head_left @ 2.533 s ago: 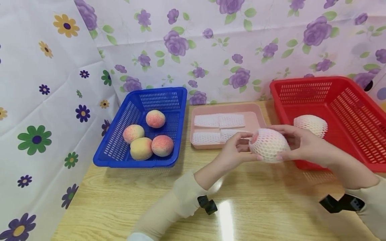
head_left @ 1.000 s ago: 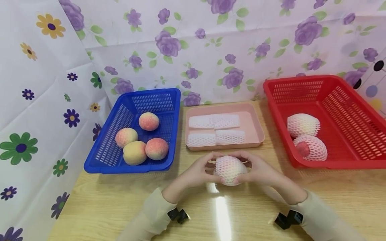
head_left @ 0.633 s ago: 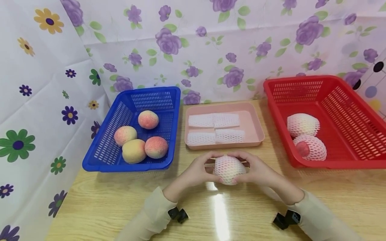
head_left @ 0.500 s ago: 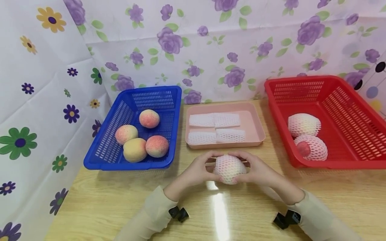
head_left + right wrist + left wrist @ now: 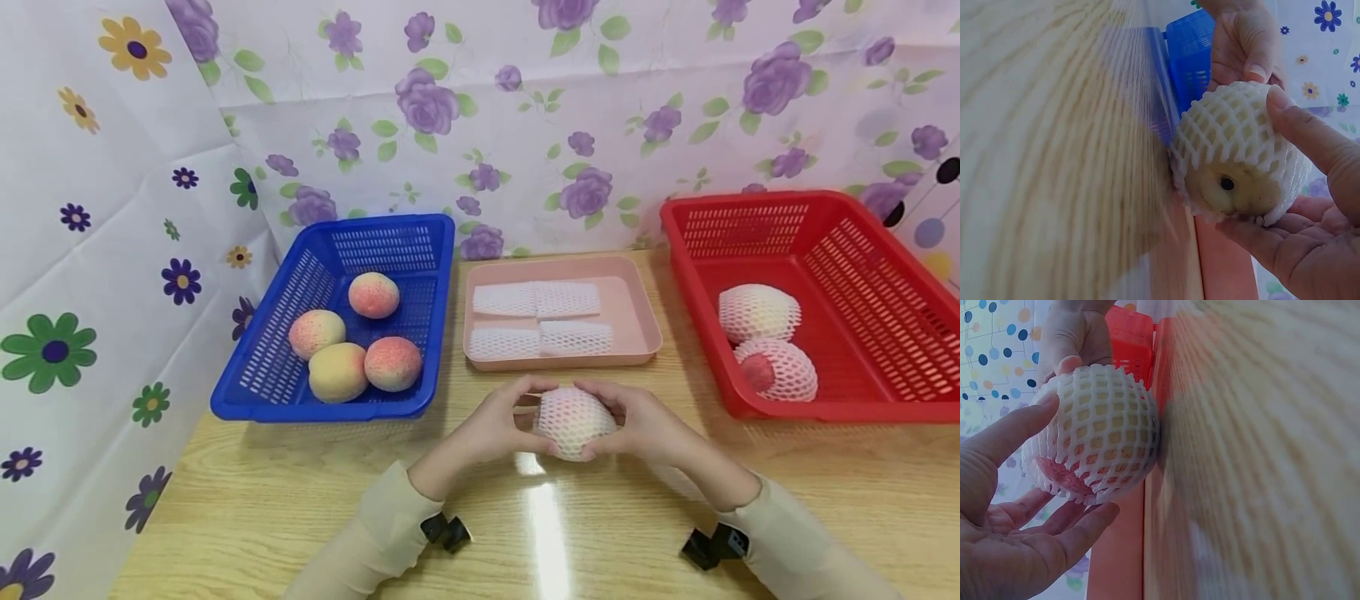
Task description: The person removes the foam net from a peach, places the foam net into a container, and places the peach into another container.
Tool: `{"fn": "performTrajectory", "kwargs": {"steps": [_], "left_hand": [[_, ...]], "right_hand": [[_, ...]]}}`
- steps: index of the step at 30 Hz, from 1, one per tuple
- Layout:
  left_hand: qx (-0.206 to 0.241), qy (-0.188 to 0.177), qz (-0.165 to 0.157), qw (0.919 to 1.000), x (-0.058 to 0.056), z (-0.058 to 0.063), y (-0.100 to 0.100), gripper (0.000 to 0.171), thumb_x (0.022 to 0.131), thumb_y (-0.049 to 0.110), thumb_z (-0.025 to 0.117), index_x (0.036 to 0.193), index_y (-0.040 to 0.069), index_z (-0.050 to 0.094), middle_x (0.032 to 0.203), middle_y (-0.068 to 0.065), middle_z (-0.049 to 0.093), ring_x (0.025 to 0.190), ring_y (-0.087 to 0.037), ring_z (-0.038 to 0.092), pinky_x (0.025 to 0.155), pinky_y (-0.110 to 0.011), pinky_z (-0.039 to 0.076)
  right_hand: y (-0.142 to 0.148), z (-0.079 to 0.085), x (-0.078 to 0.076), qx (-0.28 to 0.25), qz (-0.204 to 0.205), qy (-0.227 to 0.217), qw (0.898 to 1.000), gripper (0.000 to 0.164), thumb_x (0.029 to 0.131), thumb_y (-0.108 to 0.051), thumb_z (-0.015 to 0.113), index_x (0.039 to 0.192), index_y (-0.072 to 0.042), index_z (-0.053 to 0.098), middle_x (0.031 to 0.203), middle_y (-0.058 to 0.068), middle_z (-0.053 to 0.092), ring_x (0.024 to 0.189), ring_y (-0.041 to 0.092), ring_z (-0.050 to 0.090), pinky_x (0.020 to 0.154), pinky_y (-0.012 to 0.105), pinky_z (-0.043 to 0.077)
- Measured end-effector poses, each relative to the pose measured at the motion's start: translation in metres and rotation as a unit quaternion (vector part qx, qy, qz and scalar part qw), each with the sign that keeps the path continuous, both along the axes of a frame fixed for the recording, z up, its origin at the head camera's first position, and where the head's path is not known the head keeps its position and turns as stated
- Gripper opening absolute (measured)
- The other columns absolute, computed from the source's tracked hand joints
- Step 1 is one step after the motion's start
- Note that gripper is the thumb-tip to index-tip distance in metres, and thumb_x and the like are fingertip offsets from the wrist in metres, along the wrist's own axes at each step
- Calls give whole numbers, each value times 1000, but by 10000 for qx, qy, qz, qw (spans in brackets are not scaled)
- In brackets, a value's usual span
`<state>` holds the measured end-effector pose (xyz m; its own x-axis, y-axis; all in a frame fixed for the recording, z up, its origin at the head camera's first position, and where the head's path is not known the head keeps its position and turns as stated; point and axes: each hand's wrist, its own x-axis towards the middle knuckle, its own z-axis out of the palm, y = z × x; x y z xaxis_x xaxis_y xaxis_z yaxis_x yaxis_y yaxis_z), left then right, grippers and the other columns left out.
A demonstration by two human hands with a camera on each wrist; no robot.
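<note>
Left hand (image 5: pixel 497 427) and right hand (image 5: pixel 647 423) grip a foam-netted peach (image 5: pixel 574 423) between them, fingers curled round opposite sides — a pink tray (image 5: pixel 632 312) lies just beyond the fingertips.

Wooden table (image 5: pixel 247 500) before a flowered far cloth (image 5: pixel 525 125).
Purple roses (image 5: pixel 427 102) cover it; at left, a white cloth (image 5: pixel 120 250) bears colourful daisies (image 5: pixel 52 352); glare (image 5: pixel 549 533) streaks the near table.

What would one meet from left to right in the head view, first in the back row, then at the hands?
Back: blue basket, pink tray, red basket. Front: left hand, net-covered peach, right hand.
</note>
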<state>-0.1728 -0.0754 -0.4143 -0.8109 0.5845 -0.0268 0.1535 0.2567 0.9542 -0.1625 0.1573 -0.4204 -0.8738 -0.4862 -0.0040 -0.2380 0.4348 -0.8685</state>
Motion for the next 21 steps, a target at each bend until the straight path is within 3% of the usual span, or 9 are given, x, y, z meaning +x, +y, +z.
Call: {"fn": "performTrajectory", "kwargs": {"steps": [13, 18, 21], "left_hand": [[138, -276, -31, 9995, 0, -4, -1, 74, 71, -6, 79, 135, 0, 43, 135, -17, 47, 126, -34, 45, 100, -32, 48], [170, -467, 74, 9987, 0, -7, 3, 75, 70, -6, 78, 136, 2, 43, 136, -16, 46, 127, -33, 45, 100, -30, 47], [306, -394, 76, 9987, 1, -6, 5, 74, 69, -8, 79, 135, 3, 45, 135, -15, 47, 126, -32, 46, 97, -30, 50]], "right_hand": [[-3, 3, -2, 281, -299, 169, 9990, 84, 60, -23, 89, 129, 9, 53, 116, 23, 64, 96, 18, 61, 73, 19, 54], [-4, 4, 0, 312, -611, 144, 9975, 80, 59, -24, 90, 125, 6, 58, 114, 21, 66, 92, 17, 61, 71, 18, 53], [-3, 6, 3, 301, -851, 34, 9959, 78, 58, -26, 90, 123, 4, 60, 114, 20, 66, 91, 16, 61, 70, 17, 53]]}}
